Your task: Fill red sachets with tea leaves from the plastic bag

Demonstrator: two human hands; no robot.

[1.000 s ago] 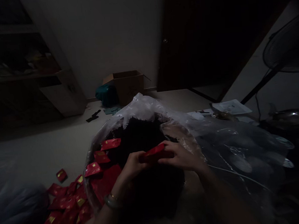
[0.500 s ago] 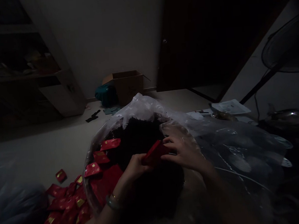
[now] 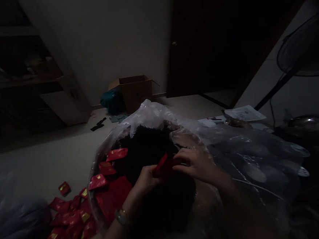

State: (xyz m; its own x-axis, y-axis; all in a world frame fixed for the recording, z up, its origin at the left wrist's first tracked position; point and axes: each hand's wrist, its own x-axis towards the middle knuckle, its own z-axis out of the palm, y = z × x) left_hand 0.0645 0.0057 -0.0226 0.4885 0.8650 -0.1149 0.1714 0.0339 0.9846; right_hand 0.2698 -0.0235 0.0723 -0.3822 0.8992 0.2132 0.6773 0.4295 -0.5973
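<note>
Over a large clear plastic bag (image 3: 148, 114) of loose dark material (image 3: 150, 142), perhaps dried leaves, a small red packet (image 3: 161, 166) is held up. My left hand (image 3: 145, 178) grips its left side between thumb and fingers, with a bracelet on the wrist. At the packet's right edge, my right hand (image 3: 192, 163) has its fingers bent and closed on it; the fingertips are partly hidden. Several flat red packets (image 3: 107, 168) lie on the left part of the dark material, beside a larger red sheet or bag (image 3: 115, 195).
Many filled red packets (image 3: 70, 220) are heaped on the floor at left. Beyond the bag stand an open cardboard box (image 3: 137, 92) and a teal bag (image 3: 112, 102). Clear plastic (image 3: 249, 157) spreads to the right, near a standing fan (image 3: 304, 51). The room is dim.
My right hand has shifted slightly lower, its fingers closer together at the red packet. The left hand still grips the packet in nearly the same place.
</note>
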